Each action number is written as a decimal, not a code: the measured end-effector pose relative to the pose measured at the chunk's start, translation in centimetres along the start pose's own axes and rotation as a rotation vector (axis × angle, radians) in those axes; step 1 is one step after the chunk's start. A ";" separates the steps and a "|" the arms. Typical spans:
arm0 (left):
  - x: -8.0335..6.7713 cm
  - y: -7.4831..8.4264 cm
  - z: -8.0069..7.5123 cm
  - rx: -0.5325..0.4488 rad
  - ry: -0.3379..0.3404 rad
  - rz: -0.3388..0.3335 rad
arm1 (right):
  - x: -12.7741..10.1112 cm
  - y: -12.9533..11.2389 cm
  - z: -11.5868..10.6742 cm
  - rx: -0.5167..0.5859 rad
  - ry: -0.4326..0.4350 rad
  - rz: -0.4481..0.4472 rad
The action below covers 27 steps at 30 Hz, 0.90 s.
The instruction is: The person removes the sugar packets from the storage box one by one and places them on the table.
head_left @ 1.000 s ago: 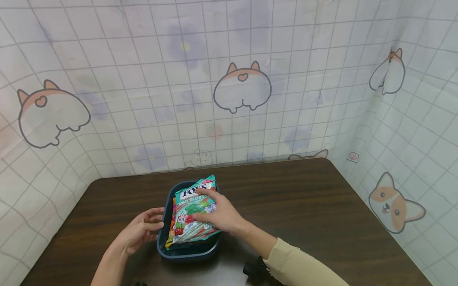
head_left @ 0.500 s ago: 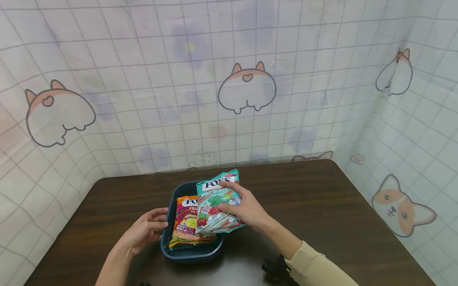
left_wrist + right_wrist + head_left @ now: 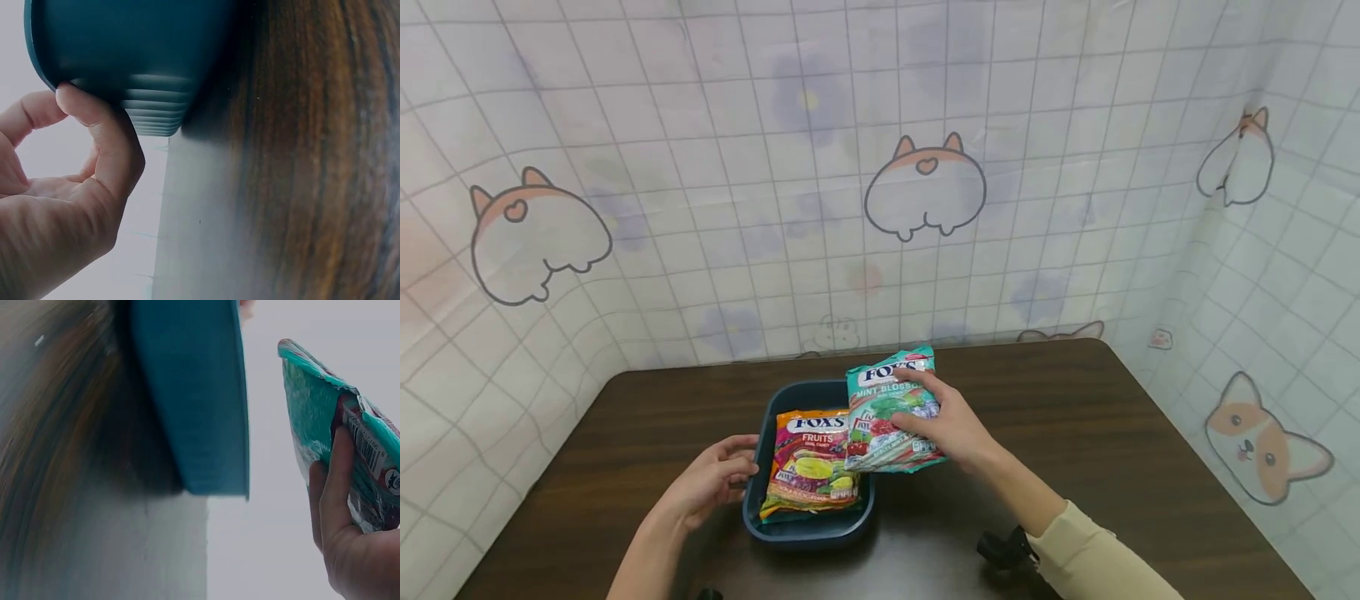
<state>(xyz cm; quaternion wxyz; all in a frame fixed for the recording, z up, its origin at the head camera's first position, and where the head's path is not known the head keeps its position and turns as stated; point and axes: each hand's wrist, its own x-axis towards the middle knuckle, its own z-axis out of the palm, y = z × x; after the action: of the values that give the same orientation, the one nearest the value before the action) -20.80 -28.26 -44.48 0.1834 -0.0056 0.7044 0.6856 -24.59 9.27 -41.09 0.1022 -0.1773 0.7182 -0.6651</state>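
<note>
My right hand (image 3: 951, 425) holds a green bag of Fox's Mint Blossom candy (image 3: 887, 417) up beside the right rim of a dark blue plastic tub (image 3: 808, 533). In the right wrist view the fingers lie along the bag's back, by its barcode, apart from the tub's wall. An orange and purple bag of Fox's Fruits candy (image 3: 812, 467) lies face up in the tub. A strip of teal wrapper shows beneath it. At the tub's left side my left hand (image 3: 715, 483) touches the outer wall near the rim with bent, relaxed fingers; the left wrist view shows its thumb (image 3: 78, 103) there.
The tub stands on a dark brown wooden table (image 3: 1037, 400). A white gridded sheet with cartoon corgis (image 3: 925, 192) hangs behind and beside the table. A black wrist device (image 3: 1003, 550) is at the right cuff.
My right hand has lifted the green candy bag from the tub and carried it right, uncovering the Fruits bag. The left hand has stayed at the tub's left side.
</note>
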 end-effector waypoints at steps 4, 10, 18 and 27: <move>0.1 -0.3 0.2 -0.002 0.006 -0.006 | -0.4 0.7 -1.3 -0.028 0.021 0.014; 0.2 -0.5 0.3 -0.028 0.013 -0.026 | -0.9 1.7 -3.1 -0.062 0.043 0.050; 0.1 -0.2 0.3 -0.015 0.021 -0.029 | -0.7 2.9 -4.5 -0.098 0.054 0.084; 0.1 0.1 0.2 0.027 0.026 -0.009 | 0.2 4.4 -4.3 -0.196 0.049 0.147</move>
<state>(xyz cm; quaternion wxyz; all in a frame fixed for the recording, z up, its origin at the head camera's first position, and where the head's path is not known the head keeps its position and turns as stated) -20.86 -28.08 -44.44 0.1774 -0.0151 0.7158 0.6752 -26.95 13.42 -45.02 0.1154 -0.1170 0.7932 -0.5863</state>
